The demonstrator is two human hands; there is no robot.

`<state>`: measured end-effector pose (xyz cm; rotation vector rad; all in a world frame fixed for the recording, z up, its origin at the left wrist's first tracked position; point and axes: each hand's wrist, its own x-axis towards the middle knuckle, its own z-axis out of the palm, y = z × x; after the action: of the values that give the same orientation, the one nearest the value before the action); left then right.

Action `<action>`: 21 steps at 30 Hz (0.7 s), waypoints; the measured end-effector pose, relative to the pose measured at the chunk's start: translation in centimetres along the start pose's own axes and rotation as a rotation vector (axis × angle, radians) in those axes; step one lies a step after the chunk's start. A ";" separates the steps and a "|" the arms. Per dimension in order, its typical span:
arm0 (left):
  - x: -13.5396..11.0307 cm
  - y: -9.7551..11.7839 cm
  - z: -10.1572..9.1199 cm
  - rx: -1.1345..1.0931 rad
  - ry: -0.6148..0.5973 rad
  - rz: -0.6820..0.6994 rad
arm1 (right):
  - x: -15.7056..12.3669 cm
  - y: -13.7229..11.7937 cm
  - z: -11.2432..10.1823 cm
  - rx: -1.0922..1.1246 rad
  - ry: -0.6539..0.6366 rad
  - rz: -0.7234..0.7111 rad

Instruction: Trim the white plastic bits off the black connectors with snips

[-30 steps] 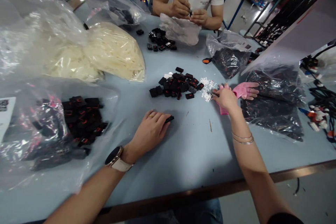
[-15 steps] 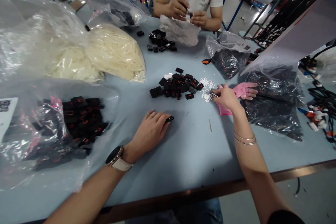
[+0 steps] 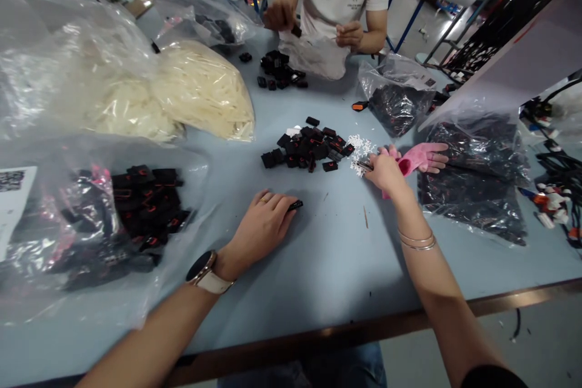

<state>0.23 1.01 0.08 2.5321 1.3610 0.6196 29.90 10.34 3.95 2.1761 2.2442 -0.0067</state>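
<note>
**Left hand (image 3: pixel 262 225) holds a black part (image 3: pixel 296 205) while right hand (image 3: pixel 385 171) has a thin tool (image 3: pixel 364 165) at the white pieces (image 3: pixel 361 144)**

The step in hand seems to be picking up from the small white pieces, which lie scattered just beyond and to the left of the right hand. Its fingers are pinched together around the tool, whose tip is among the nearest pieces; whether it grips one, I cannot tell.

The left hand rests low on the table, with thumb and fingers closed on the black part. This part is at the fingertips, on the side toward the right hand, and well apart from it. In my judgement, the next move calls for a fine, light pinch at the tool tip and a steady left hand.

The long axis of the black part runs mostly sideways. Its free end points out to the right, slightly away from the body; the other end is hidden by the fingers. The tool points to the left, away from the right fingers. A pile of black parts (image 3: pixel 302 148) lies beyond the left hand, and a pink glove (image 3: pixel 425 157) is beside the right one.
</note>
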 end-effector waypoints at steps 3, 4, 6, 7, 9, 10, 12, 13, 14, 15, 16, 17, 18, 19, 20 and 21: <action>0.0 0.0 0.0 0.012 0.004 0.009 | -0.1 -0.1 -0.8 0.047 0.017 0.002; 0.0 0.0 0.0 0.018 0.004 0.012 | -0.1 -0.1 -1.2 0.080 0.016 -0.001; 0.0 0.0 0.0 0.028 0.002 0.016 | -0.4 -0.4 -2.2 0.189 -0.001 -0.014; 0.0 0.0 0.0 0.030 0.002 0.015 | -0.6 -0.8 -2.7 0.275 -0.020 -0.028; 0.0 -0.1 0.1 0.028 0.008 0.011 | -1.3 -2.1 -3.4 0.503 -0.088 -0.075; -0.1 -0.1 0.1 0.025 0.011 0.012 | -1.7 -3.0 -3.5 0.635 -0.131 -0.100; -0.1 -0.3 0.3 0.013 0.032 0.025 | -2.7 -5.1 -3.1 0.840 -0.223 -0.161; -0.2 -0.4 0.4 0.001 0.052 0.036 | -3.1 -6.2 -2.7 0.937 -0.266 -0.180; -0.2 -0.5 0.5 -0.016 0.078 0.042 | -3.6 -7.3 -2.2 1.000 -0.308 -0.192; -0.2 -0.6 0.6 -0.037 0.104 0.039 | -4.0 -8.2 -1.7 1.040 -0.347 -0.213; -0.3 -0.7 0.6 -0.060 0.129 0.029 | -4.4 -9.0 -1.1 1.064 -0.384 -0.228; -0.3 -0.8 0.7 -0.083 0.145 0.013 | -4.7 -9.6 -0.7 1.062 -0.403 -0.248; -0.3 -0.8 0.7 -0.104 0.158 -0.004 | -4.9 -10.1 -0.4 1.044 -0.415 -0.271; -0.4 -0.8 0.7 -0.121 0.167 -0.017 | -5.1 -10.4 -0.1 1.018 -0.418 -0.292; -0.4 -0.8 0.7 -0.136 0.176 -0.022 | -5.3 -10.6 0.0 0.988 -0.414 -0.314; -0.4 -0.7 0.7 -0.149 0.188 -0.022 | -5.4 -10.7 0.0 0.961 -0.407 -0.332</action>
<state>-0.19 1.12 -0.90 2.3879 1.3440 0.9377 19.39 4.62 3.94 1.7141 2.5515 -1.6500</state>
